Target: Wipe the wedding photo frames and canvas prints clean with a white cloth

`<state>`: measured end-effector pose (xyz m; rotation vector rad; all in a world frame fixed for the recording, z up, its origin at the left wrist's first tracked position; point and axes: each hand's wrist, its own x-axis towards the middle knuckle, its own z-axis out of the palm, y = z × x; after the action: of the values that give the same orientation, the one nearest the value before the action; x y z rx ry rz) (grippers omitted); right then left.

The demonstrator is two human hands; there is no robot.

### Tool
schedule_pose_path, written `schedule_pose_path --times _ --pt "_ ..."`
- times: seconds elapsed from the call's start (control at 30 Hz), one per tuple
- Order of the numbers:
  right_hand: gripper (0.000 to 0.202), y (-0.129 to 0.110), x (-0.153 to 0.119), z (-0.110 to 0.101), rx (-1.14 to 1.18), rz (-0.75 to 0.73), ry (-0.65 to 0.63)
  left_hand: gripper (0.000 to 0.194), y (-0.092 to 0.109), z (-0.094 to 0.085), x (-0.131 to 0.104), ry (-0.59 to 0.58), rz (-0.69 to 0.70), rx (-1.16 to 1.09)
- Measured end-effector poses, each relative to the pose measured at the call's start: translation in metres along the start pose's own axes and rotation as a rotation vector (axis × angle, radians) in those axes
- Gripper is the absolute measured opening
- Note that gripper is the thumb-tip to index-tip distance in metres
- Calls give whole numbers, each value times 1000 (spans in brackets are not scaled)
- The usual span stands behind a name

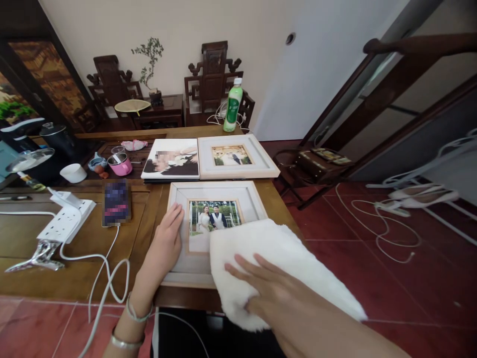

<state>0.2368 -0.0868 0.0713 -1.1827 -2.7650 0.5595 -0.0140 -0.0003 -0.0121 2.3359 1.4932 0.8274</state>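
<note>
A light wooden photo frame [179,276] lies flat near the table's front edge, a picture of two people in its middle. My left hand [166,238] rests on the frame's left side, its fingers pressed together along the border. Over the frame's lower right part lies a fluffy white cloth [283,248], which hangs past the table edge. My right hand [261,288] presses on the cloth with fingers spread and the thumb tucked at a fold. The cloth hides the frame's lower right corner.
Behind are a second frame [261,158] and a photo panel [171,171]. A green bottle [233,107] stands at the back edge. To the left are a phone [117,204], a power strip [67,221] with white cables, a pink cup [121,165] and a white cup [73,173].
</note>
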Motion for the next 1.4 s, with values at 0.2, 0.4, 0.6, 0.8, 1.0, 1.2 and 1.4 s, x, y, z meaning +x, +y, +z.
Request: schedule_pose_path --times 0.2,0.4,0.6,0.8,1.0,1.2,1.4 --pt "52 19 39 12 -31 39 57 56 -1 -1 1 -34 13 16" --pt "50 74 104 10 -249 48 290 53 -1 -3 1 -50 26 20" --pt "41 61 109 7 -289 59 184 49 1 -3 1 -46 37 38" --pt "39 5 50 4 -107 32 -68 43 3 0 3 -36 39 101" --pt "48 -8 44 -3 7 28 -154 45 3 -1 3 -54 39 124" --pt "46 42 103 18 -187 46 212 46 3 -1 4 -43 53 109" --pt "34 61 141 11 -355 5 226 47 -1 1 2 -7 59 75"
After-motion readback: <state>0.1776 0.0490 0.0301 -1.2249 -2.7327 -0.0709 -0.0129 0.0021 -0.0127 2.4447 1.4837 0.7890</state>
